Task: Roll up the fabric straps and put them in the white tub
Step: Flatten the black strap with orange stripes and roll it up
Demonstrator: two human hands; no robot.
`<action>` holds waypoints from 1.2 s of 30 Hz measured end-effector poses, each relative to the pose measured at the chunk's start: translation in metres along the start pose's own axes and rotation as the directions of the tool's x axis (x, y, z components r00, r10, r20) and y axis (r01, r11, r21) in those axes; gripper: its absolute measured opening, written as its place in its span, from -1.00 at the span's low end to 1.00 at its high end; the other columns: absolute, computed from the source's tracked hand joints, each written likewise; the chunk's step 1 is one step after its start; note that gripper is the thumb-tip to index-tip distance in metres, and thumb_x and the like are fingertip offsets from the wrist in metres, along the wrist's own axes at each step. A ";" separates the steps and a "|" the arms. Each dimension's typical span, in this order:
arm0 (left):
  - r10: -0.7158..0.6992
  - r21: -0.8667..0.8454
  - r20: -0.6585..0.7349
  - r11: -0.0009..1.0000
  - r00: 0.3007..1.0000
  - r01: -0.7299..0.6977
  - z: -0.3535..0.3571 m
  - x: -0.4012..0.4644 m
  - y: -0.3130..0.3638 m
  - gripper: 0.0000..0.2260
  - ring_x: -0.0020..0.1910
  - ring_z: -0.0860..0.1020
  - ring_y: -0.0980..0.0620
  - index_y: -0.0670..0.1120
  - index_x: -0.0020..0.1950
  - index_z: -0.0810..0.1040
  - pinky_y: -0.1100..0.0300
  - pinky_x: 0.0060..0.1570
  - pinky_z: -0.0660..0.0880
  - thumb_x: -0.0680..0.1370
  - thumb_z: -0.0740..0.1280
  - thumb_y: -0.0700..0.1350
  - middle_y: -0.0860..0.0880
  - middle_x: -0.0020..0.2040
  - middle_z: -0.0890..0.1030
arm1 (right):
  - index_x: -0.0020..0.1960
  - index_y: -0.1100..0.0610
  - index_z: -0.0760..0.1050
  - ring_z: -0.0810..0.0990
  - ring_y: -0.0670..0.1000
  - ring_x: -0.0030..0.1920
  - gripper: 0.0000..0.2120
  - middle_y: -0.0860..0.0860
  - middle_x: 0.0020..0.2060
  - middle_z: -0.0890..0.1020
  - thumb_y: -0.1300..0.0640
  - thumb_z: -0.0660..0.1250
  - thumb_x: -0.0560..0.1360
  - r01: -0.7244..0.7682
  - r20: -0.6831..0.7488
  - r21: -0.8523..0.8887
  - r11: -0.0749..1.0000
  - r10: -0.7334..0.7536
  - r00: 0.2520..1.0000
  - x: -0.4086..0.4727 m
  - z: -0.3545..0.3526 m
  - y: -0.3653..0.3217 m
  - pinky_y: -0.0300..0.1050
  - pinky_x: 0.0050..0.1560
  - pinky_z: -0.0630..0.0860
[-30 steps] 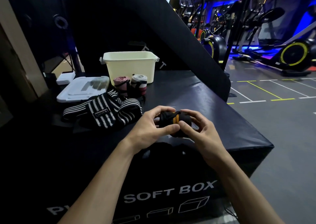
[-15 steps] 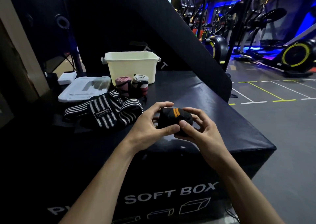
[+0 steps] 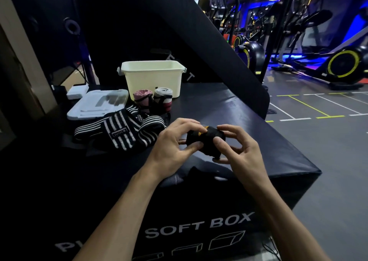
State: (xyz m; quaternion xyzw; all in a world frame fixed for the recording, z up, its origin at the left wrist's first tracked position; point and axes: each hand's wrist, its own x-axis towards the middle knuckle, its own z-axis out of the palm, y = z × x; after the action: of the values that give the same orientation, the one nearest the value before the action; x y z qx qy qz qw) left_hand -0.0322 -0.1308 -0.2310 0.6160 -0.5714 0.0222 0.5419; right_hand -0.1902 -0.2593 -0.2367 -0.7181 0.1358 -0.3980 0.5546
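Fingers (image 3: pixel 196 145) of both hands hide most of the black strap roll (image 3: pixel 207 139).

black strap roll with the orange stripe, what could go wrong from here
1. The black fabric strap roll with an orange stripe is only pinched between the left hand and right hand; easing off could let it unwind.
2. It sits near the black soft box's front edge, so a slip may drop it.

Tub (image 3: pixel 152 77) behind rolls (image 3: pixel 153 99) — lid (image 3: pixel 95 106) left.
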 end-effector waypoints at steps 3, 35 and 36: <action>0.001 0.058 0.027 0.998 1.000 -0.002 0.006 -0.002 -0.004 -0.72 0.25 0.59 0.06 -0.02 0.14 0.68 0.03 0.20 0.59 0.48 0.53 -0.28 0.06 0.19 0.60 | 0.06 0.01 0.57 0.72 0.01 -0.19 -0.84 -0.14 -0.06 0.66 0.14 0.49 0.52 0.026 -0.038 -0.173 0.985 -0.033 0.999 -0.001 -0.001 0.007 0.15 -0.19 0.69; -0.292 0.005 0.015 0.956 0.956 0.292 0.030 0.000 -0.021 -0.51 0.08 0.65 0.13 0.07 0.02 0.51 0.04 0.13 0.59 0.18 0.59 0.12 0.13 0.14 0.66 | -0.08 0.15 0.50 0.49 0.14 -0.15 -0.76 0.04 -0.10 0.53 0.02 0.17 0.58 0.547 0.397 -0.747 0.377 -0.408 0.822 0.022 0.001 0.020 0.13 -0.19 0.51; -0.307 -0.026 0.031 0.951 0.951 0.307 0.028 0.000 -0.023 -0.50 0.07 0.66 0.11 0.07 0.03 0.52 0.02 0.14 0.60 0.19 0.62 0.10 0.13 0.16 0.66 | -0.07 0.16 0.51 0.50 0.14 -0.13 -0.75 0.04 -0.10 0.54 0.01 0.17 0.58 0.543 0.391 -0.739 0.399 -0.403 0.828 0.022 0.001 0.021 0.13 -0.16 0.52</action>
State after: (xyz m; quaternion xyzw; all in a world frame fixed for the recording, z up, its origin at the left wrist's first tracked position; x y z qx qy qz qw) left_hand -0.0317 -0.1560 -0.2571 0.6892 -0.4762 -0.0792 0.5403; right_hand -0.1700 -0.2797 -0.2464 -0.9264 0.0543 -0.3719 0.0225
